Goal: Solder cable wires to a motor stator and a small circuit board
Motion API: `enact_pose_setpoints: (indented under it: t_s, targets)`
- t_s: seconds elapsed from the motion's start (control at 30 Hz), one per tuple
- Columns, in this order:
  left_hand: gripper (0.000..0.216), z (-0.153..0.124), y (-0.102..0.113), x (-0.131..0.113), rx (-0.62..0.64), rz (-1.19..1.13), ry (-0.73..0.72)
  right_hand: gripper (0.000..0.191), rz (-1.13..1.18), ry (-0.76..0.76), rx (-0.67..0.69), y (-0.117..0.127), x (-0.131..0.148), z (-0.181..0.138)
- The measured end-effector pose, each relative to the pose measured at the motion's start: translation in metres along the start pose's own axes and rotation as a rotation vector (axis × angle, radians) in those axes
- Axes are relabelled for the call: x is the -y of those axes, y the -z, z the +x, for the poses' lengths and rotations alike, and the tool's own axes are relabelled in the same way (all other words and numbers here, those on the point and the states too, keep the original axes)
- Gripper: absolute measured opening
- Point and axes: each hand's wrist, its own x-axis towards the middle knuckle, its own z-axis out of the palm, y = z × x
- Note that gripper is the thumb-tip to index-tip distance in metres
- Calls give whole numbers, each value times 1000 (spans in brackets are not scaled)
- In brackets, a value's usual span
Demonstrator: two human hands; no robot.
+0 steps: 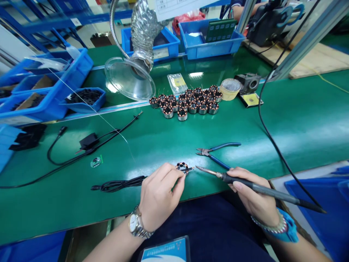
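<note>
My left hand is closed in a pinch on a small copper-wound stator at the near edge of the green bench. My right hand is wrapped round a soldering iron. The iron's metal tip points left and sits just right of the stator, almost touching it. A thin strand of solder wire runs from the far left down toward the stator. Blue-handled cutters lie just beyond the iron's tip.
Several finished stators cluster mid-bench beside a tape roll. A clear fume hood on a foil duct stands behind. Blue bins line the left and back. Black cables lie left; the iron's cord trails right.
</note>
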Motion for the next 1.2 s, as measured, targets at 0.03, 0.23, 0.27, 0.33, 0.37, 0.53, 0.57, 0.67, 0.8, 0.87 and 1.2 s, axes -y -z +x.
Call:
enact_pose_setpoints:
  t_s: [0.03, 0.23, 0.27, 0.33, 0.37, 0.53, 0.57, 0.67, 0.8, 0.87, 1.2]
  targets:
    - [7, -1, 1, 0, 2, -2, 1, 18, -5, 12, 3, 1, 1, 0]
    - [6, -3, -1, -2, 13, -7, -1, 19, -27, 58, 37, 2, 5, 0]
    - [6, -2, -2, -2, 15, -9, -1, 20, -36, 68, 46, 2, 5, 0]
    - [6, -2, -3, -1, 14, -13, -2, 21, -47, 85, 59, 2, 5, 0]
    - [6, -1, -4, 0, 13, -14, -3, 22, -52, 88, 63, 2, 5, 0]
    - [7, 1, -4, 0, 18, -5, -11, 22, -82, 107, 55, 2, 4, 1]
    - [7, 1, -4, 0, 18, -3, -11, 22, -79, 112, 54, 2, 4, 1]
    - [7, 1, -4, -1, 20, 2, -10, 22, -72, 108, 51, 2, 4, 1]
    - [7, 1, -4, -1, 22, 5, -8, 21, -69, 102, 48, 1, 4, 2]
    - [6, 0, -3, -1, 21, 5, -7, 21, -64, 99, 46, 0, 6, 2]
    - [6, 0, -3, -1, 25, 1, -10, 21, -130, 133, 39, 1, 11, 4]
